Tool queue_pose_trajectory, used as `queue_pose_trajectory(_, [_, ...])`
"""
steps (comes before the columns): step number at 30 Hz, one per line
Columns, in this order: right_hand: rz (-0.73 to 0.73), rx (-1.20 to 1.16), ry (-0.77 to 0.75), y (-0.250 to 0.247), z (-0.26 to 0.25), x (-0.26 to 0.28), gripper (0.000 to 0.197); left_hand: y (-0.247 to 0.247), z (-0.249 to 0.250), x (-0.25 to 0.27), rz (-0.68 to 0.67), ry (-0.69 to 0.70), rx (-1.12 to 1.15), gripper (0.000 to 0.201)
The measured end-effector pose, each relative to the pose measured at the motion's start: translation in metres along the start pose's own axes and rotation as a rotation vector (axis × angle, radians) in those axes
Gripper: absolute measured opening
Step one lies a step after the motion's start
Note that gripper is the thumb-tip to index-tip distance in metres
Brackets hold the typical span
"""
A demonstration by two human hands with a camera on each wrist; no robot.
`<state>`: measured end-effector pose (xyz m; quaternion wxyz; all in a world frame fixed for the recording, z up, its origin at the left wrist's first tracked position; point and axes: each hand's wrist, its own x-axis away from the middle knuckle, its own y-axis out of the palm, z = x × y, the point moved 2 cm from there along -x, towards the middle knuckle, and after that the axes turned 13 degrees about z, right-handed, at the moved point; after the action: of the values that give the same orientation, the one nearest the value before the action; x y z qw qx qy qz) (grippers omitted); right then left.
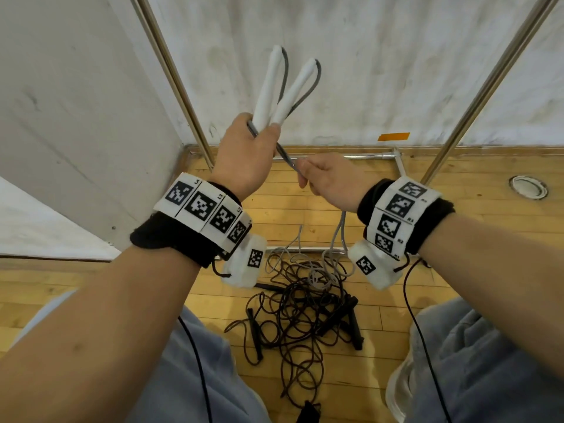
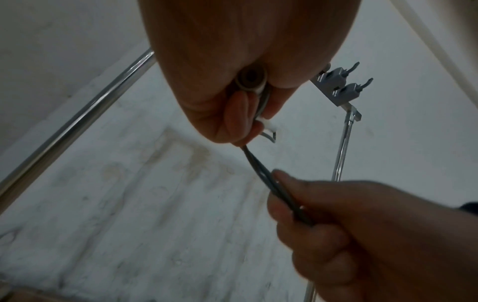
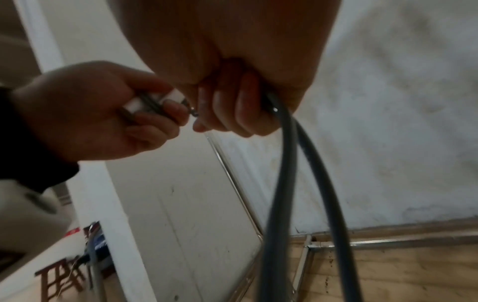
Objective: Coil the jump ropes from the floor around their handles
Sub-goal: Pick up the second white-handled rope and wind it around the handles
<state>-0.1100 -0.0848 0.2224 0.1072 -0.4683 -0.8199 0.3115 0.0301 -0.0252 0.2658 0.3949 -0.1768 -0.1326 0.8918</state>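
My left hand (image 1: pixel 248 154) is raised and grips the lower ends of two white handles (image 1: pixel 282 90), which fan upward in a V. A grey rope (image 1: pixel 287 155) leaves each handle tip, runs down along it and passes doubled through the left fist. My right hand (image 1: pixel 328 178) grips that doubled grey rope just below and right of the left hand. In the left wrist view the rope (image 2: pixel 261 173) stretches between both fists. In the right wrist view two grey strands (image 3: pixel 284 183) hang from my right hand (image 3: pixel 232 106) toward the floor.
A tangle of black jump ropes (image 1: pixel 302 319) with black handles (image 1: pixel 254 334) lies on the wooden floor (image 1: pixel 457 239) between my knees, with grey rope slack (image 1: pixel 317 270) on top. Chrome rack poles (image 1: pixel 174 77) and a white wall (image 1: pixel 396 71) stand ahead.
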Motion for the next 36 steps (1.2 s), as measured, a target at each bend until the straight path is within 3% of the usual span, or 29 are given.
queue_pose_trajectory(6, [-0.016, 0.091, -0.113, 0.007, -0.014, 0.007, 0.045, 0.000, -0.012, -0.007, 0.021, 0.190, -0.313, 0.021])
queue_pose_trajectory(13, [0.125, -0.031, 0.076, -0.016, -0.011, -0.001, 0.043, 0.008, -0.020, -0.003, -0.017, 0.283, -0.488, 0.023])
queue_pose_trajectory(17, [0.111, -0.015, 0.004, -0.021, -0.021, -0.003, 0.043, 0.013, -0.025, -0.004, -0.051, 0.247, -0.492, 0.024])
queue_pose_trajectory(23, [-0.029, 0.176, -0.136, -0.009, -0.037, 0.015, 0.038, 0.022, -0.030, -0.013, -0.070, -0.013, -0.375, 0.030])
queue_pose_trajectory(28, [0.061, 0.068, -0.058, -0.018, -0.035, 0.013, 0.042, 0.024, -0.032, -0.009, -0.092, 0.021, -0.360, 0.030])
queue_pose_trajectory(32, [0.198, -0.077, 0.092, -0.028, -0.028, 0.005, 0.044, 0.027, -0.032, -0.001, -0.144, 0.012, -0.340, 0.031])
queue_pose_trajectory(36, [0.127, -0.119, 0.109, -0.030, -0.027, 0.002, 0.044, 0.027, -0.035, 0.007, -0.256, 0.068, -0.410, 0.030])
